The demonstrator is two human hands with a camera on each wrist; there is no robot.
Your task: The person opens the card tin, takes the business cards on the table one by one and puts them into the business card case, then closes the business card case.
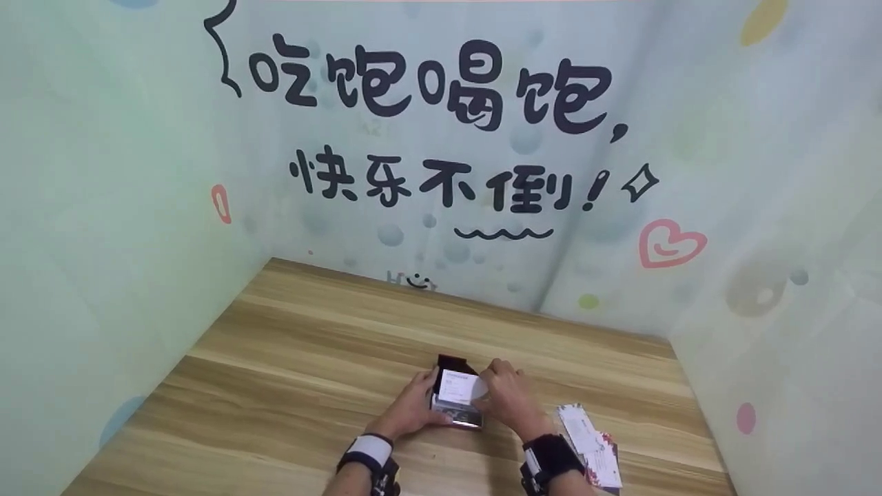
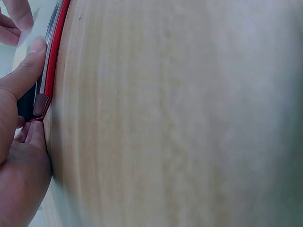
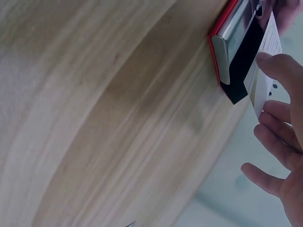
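Note:
A card case (image 1: 460, 415), red outside with a black lining and a silvery metal part, lies unfolded low over the wooden table. My left hand (image 1: 411, 406) grips its left side, the thumb along the metal edge. From the right, my right hand (image 1: 508, 393) pinches white printed cards (image 3: 270, 45) between thumb and fingers, above the case's black inside. In the right wrist view, at least two cards fan slightly apart, and the little finger stands away from the others. The left wrist view shows the case's red edge (image 2: 56, 52) close over the tabletop.
On the table (image 1: 275, 386), right of my right forearm, lie flower-patterned cards (image 1: 582, 430), partly overlapping. Pale printed wall sheets (image 1: 441, 262) with black lettering close off the back and both sides.

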